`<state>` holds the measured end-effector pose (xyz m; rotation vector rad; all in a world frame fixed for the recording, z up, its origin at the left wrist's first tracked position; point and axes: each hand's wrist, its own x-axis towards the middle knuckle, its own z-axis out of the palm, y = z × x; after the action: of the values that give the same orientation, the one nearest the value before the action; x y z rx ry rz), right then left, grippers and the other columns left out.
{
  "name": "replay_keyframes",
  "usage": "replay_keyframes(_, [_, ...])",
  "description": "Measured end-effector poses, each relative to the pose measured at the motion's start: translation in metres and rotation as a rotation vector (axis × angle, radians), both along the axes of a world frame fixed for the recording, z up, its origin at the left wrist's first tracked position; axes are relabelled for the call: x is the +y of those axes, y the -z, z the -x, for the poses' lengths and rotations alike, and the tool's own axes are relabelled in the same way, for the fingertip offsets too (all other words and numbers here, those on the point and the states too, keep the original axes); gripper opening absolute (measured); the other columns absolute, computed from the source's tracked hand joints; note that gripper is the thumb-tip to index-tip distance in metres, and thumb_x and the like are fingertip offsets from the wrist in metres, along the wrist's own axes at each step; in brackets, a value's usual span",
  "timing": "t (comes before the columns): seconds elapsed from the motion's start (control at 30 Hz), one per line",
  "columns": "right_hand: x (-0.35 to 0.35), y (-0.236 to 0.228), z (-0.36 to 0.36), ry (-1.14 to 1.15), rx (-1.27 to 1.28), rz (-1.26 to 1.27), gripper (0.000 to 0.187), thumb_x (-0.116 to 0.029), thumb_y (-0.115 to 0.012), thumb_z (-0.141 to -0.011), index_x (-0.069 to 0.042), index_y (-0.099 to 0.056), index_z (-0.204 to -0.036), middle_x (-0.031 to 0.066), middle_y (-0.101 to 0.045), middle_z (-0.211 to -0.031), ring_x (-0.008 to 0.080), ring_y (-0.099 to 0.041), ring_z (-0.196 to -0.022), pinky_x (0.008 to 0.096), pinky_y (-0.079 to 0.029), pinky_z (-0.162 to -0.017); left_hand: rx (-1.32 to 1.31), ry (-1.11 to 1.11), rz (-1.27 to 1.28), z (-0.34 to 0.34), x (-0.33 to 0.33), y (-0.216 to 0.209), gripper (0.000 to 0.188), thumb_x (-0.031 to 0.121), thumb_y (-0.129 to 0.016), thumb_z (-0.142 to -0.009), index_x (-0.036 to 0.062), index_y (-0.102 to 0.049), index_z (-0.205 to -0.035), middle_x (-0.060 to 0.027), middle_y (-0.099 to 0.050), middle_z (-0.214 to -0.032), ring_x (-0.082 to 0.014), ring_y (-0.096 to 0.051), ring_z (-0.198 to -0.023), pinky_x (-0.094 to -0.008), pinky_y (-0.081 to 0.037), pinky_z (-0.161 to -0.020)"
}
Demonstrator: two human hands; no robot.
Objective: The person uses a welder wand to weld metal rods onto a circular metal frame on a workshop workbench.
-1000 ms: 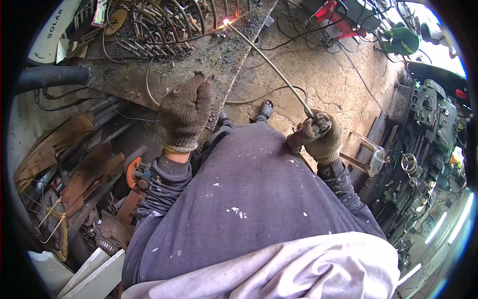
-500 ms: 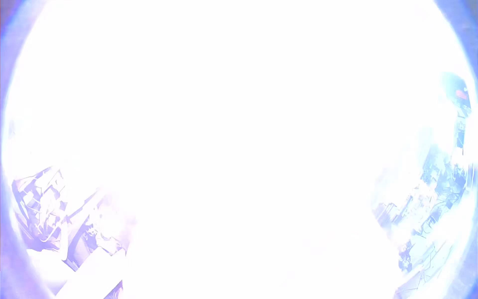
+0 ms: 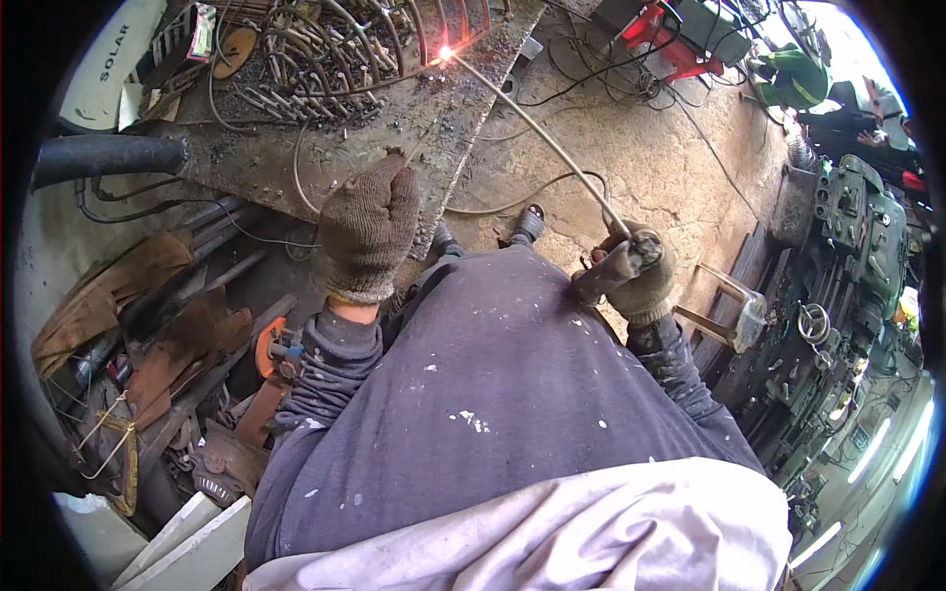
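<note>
Where it glows, rod [image 3: 537, 123] beyond grip [image 3: 631, 271]

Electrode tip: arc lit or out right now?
Lit. The welding rod tip glows orange against the bent metal rods; right hand grips the holder.

Green machine [image 3: 855, 236] — red box [image 3: 658, 28]

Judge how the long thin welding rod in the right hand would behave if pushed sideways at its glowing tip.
The welding rod looks long and thin, so it would probably flex. Gripped only at the right hand, its tip likely wanders.
</note>
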<state>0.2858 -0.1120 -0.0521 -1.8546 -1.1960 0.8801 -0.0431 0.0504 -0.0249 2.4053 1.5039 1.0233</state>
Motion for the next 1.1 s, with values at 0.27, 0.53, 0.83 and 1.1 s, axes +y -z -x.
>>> replay_keyframes(0.27, [0.004,-0.009,0.004,-0.141,0.006,-0.128,0.027,-0.013,-0.05,-0.1,0.004,-0.057,-0.12,0.0202,-0.065,-0.109,0.0265,-0.066,-0.09,0.0485,-0.058,-0.088,-0.037,0.005,-0.007,0.0,0.0,0.003,0.018,0.016,-0.071,-0.089,0.0062,-0.074,-0.104,-0.0145,-0.073,-0.09,-0.033,-0.071,-0.079,-0.0407,-0.056,-0.071])
replay_keyframes(0.53, [0.003,-0.01,0.007,-0.113,-0.025,-0.008,0.035,-0.026,-0.048,-0.101,0.002,-0.058,-0.121,0.0186,-0.065,-0.111,0.0287,-0.066,-0.096,0.0486,-0.055,-0.089,-0.029,0.018,-0.017,0.0,0.001,0.002,0.017,0.015,-0.072,-0.088,0.0064,-0.073,-0.103,-0.0145,-0.073,-0.09,-0.0328,-0.071,-0.079,-0.0407,-0.057,-0.072])
replay_keyframes(0.83, [0.016,-0.02,0.019,-0.087,-0.267,-0.171,0.048,-0.028,-0.088,-0.074,-0.007,-0.065,-0.11,0.0114,-0.074,-0.094,0.027,-0.074,-0.084,0.0375,-0.058,-0.073,0.027,0.045,0.001,-0.001,-0.001,-0.006,0.018,0.016,-0.069,-0.092,0.0048,-0.072,-0.106,-0.0149,-0.073,-0.093,-0.0328,-0.072,-0.083,-0.0395,-0.057,-0.073])
replay_keyframes(1.1, [0.008,-0.015,0.009,-0.171,-0.098,-0.137,0.037,-0.029,-0.059,-0.098,0.0,-0.058,-0.121,0.015,-0.066,-0.109,0.0282,-0.066,-0.099,0.0498,-0.055,-0.089,0.013,0.022,0.067,-0.002,-0.002,-0.005,0.015,0.014,-0.069,-0.093,0.0041,-0.07,-0.105,-0.0165,-0.072,-0.097,-0.0356,-0.07,-0.09,-0.0423,-0.056,-0.078])
